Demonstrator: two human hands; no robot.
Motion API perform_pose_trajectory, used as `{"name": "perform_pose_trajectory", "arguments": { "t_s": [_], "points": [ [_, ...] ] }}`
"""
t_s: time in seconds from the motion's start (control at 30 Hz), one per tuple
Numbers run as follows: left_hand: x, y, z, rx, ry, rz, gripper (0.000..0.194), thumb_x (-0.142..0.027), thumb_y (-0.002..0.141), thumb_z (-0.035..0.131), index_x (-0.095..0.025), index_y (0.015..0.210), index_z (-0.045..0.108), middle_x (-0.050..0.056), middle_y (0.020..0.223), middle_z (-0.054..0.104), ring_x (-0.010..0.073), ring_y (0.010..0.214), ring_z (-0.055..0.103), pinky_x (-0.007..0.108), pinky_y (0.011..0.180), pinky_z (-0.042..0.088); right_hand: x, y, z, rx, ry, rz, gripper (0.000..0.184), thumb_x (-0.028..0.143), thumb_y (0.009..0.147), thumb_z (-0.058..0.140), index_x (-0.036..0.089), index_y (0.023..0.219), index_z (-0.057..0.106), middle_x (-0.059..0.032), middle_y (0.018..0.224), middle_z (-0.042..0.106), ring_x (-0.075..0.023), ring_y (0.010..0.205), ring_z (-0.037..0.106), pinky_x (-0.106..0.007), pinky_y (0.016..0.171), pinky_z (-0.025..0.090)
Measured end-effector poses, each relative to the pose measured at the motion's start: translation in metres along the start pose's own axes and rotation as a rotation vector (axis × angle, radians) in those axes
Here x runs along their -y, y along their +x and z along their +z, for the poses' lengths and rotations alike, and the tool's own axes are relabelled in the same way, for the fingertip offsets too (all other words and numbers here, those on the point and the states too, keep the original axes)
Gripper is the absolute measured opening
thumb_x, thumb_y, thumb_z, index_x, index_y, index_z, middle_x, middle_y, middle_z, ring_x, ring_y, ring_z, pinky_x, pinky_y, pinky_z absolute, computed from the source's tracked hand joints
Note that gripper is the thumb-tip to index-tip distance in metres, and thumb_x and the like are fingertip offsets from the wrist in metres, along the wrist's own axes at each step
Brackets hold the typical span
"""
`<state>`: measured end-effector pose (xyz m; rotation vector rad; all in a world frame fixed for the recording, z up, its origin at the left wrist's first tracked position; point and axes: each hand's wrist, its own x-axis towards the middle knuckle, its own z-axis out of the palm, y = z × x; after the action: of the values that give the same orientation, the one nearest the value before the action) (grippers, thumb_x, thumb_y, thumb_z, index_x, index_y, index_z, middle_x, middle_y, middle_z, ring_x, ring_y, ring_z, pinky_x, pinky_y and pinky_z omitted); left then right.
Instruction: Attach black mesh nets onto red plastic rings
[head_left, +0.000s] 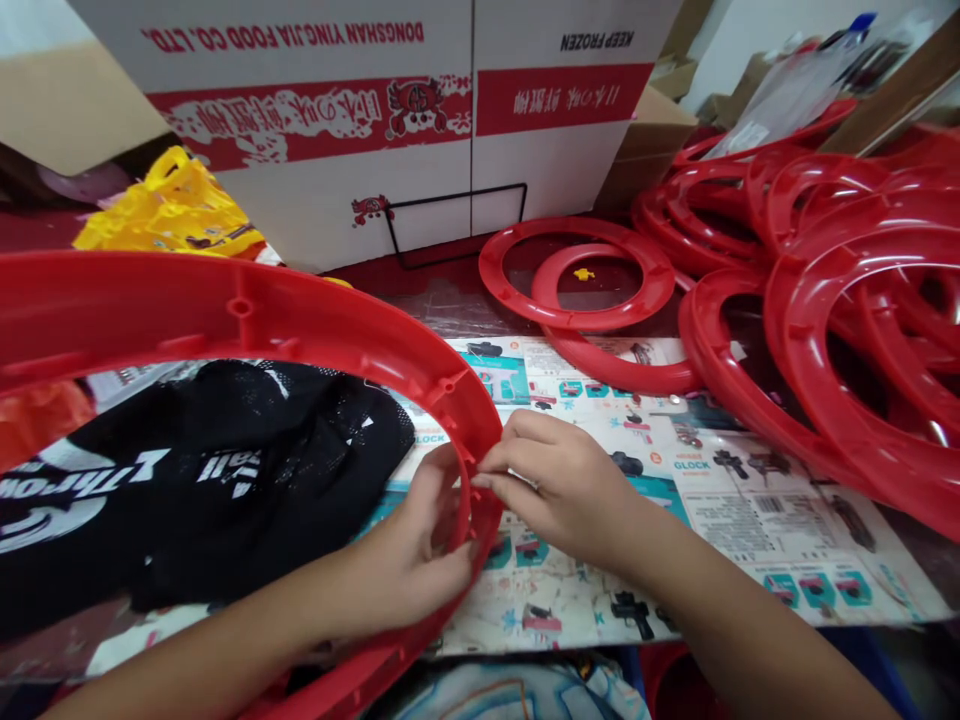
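A large red plastic ring (337,315), its ribbed hollow side facing me, stands tilted at the left and runs out of view. My left hand (416,560) is wrapped round the ring's right side, thumb on the near face and fingers partly hidden behind the rim. Against the same stretch of rim, my right hand (559,480) has thumb and forefinger pinched together; whatever they hold, if anything, is too small to make out. Behind and inside the ring lies a black mesh cloth (247,470) with white lettering.
Many red rings (847,300) are heaped at the right, and a flat red ring (499,255) lies before a white carton (330,200). Yellow plastic pieces (180,200) sit at the back left. Printed card sheets (720,520) cover the tabletop.
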<state>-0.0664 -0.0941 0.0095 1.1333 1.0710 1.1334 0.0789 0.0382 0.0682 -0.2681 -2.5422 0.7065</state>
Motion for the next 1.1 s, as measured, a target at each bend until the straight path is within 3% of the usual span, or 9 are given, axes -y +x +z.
{"name": "perform_pose_trajectory", "arguments": {
  "t_s": [0.1,0.23,0.33,0.43,0.6,0.7,0.83,0.93,1.1],
  "points": [
    [-0.003,0.0,-0.001,0.051,-0.058,0.071,0.058,-0.023,0.092,0.053,-0.029,0.137,0.018,0.012,0.134,0.048,0.0218,0.122,0.054,0.037,0.099,0.049,0.004,-0.001,0.001,-0.017,-0.003,-0.014,0.015,0.014,0.093,0.055,0.015,0.083,0.067,-0.0016,0.075,0.056,-0.0134,0.069,0.052,-0.025,0.062,0.041],
    [-0.001,0.001,-0.001,-0.055,-0.032,0.085,0.036,-0.028,0.098,0.044,-0.026,0.13,0.028,0.01,0.131,0.05,0.0211,0.125,0.052,0.042,0.108,0.043,0.006,-0.003,0.003,-0.015,-0.026,-0.012,0.02,0.016,0.095,0.053,0.014,0.081,0.067,-0.0023,0.073,0.056,-0.0139,0.069,0.052,-0.025,0.063,0.041],
    [0.001,0.005,0.001,-0.092,-0.005,0.08,0.027,-0.025,0.097,0.045,-0.024,0.12,0.032,0.009,0.117,0.058,0.018,0.107,0.061,0.035,0.092,0.052,0.004,-0.004,0.004,0.005,-0.055,-0.002,0.02,0.017,0.095,0.054,0.014,0.081,0.068,-0.0028,0.072,0.057,-0.0146,0.068,0.053,-0.026,0.063,0.04],
    [0.001,0.01,0.005,-0.129,-0.021,0.058,0.031,-0.021,0.091,0.051,-0.024,0.115,0.031,0.007,0.107,0.06,0.0164,0.095,0.064,0.028,0.077,0.053,0.002,-0.004,0.006,0.028,-0.118,-0.002,0.02,0.021,0.096,0.055,0.013,0.082,0.068,-0.0038,0.074,0.058,-0.0159,0.07,0.054,-0.028,0.064,0.04],
    [-0.004,0.013,0.007,-0.126,-0.123,0.007,0.044,-0.014,0.08,0.055,-0.024,0.115,0.031,0.005,0.105,0.058,0.0144,0.088,0.061,0.024,0.067,0.047,0.0,-0.004,0.007,0.042,-0.187,-0.063,0.022,0.02,0.098,0.05,0.013,0.085,0.066,-0.0058,0.08,0.063,-0.0169,0.073,0.055,-0.029,0.065,0.042],
    [-0.006,0.012,0.005,-0.091,-0.139,-0.027,0.047,-0.013,0.078,0.055,-0.023,0.117,0.032,0.003,0.103,0.057,0.0135,0.085,0.06,0.025,0.069,0.047,0.0,-0.003,0.005,0.045,-0.216,-0.149,0.027,0.012,0.098,0.042,0.012,0.087,0.066,-0.0075,0.083,0.065,-0.0175,0.075,0.056,-0.03,0.066,0.043],
    [-0.005,0.008,0.003,-0.087,-0.105,-0.051,0.052,-0.011,0.076,0.055,-0.022,0.123,0.035,0.007,0.115,0.055,0.0172,0.098,0.058,0.028,0.075,0.047,0.0,-0.001,0.0,-0.004,-0.283,-0.241,0.028,0.011,0.099,0.041,0.012,0.088,0.067,-0.0081,0.083,0.065,-0.0169,0.074,0.054,-0.029,0.064,0.043],
    [0.0,0.005,0.002,-0.079,-0.051,-0.118,0.048,-0.013,0.079,0.056,-0.022,0.122,0.038,0.004,0.109,0.054,0.0151,0.092,0.055,0.027,0.072,0.045,0.003,0.001,-0.003,-0.035,-0.312,-0.312,0.03,0.009,0.099,0.042,0.011,0.083,0.067,-0.0072,0.079,0.063,-0.0166,0.071,0.051,-0.029,0.064,0.042],
    [0.001,0.003,0.004,0.048,-0.094,-0.11,0.049,-0.012,0.078,0.056,-0.022,0.122,0.037,0.003,0.109,0.05,0.014,0.09,0.052,0.027,0.073,0.046,0.006,0.003,-0.007,-0.003,-0.38,-0.321,0.036,0.008,0.099,0.038,0.011,0.077,0.066,-0.0064,0.076,0.058,-0.0164,0.071,0.047,-0.029,0.064,0.04]
  ]
}}
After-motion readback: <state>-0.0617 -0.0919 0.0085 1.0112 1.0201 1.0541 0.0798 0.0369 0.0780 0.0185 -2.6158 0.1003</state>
